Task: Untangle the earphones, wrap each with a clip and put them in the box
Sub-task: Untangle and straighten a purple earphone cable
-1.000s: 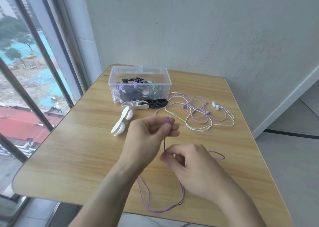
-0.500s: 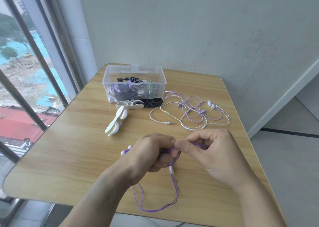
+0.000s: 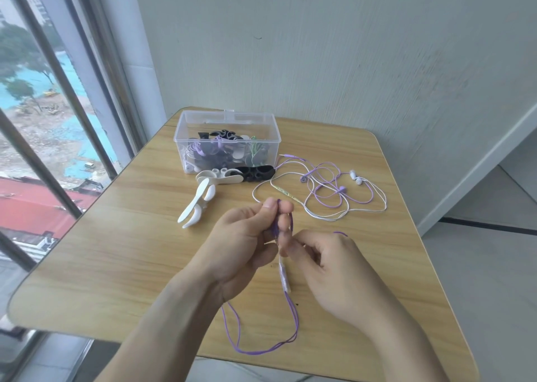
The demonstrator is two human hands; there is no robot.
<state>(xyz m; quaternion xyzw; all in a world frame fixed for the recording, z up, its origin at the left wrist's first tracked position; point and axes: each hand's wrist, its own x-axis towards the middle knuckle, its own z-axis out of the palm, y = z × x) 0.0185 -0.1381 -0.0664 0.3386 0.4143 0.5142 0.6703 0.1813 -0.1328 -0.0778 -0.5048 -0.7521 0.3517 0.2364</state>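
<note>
My left hand (image 3: 247, 242) pinches folded loops of a purple earphone cable (image 3: 263, 349) upright between thumb and fingers over the table's middle. My right hand (image 3: 328, 268) grips the same cable just beside it; the white inline remote (image 3: 284, 277) hangs below, and a long loop trails past the near edge. A tangle of white and purple earphones (image 3: 334, 195) lies at the right rear. A clear plastic box (image 3: 229, 120) at the back holds several wrapped earphones. Two white clips (image 3: 197, 204) (image 3: 220, 176) and a black clip (image 3: 255, 172) lie in front of it.
The wooden table (image 3: 116, 251) stands in a corner, with a window and its metal bars on the left and a grey wall behind. Floor shows to the right of the table.
Both hands rose back toward the table's middle. The left hand now holds the folded cable upright, the right hand has moved below and beside it, and the inline remote hangs in view.
</note>
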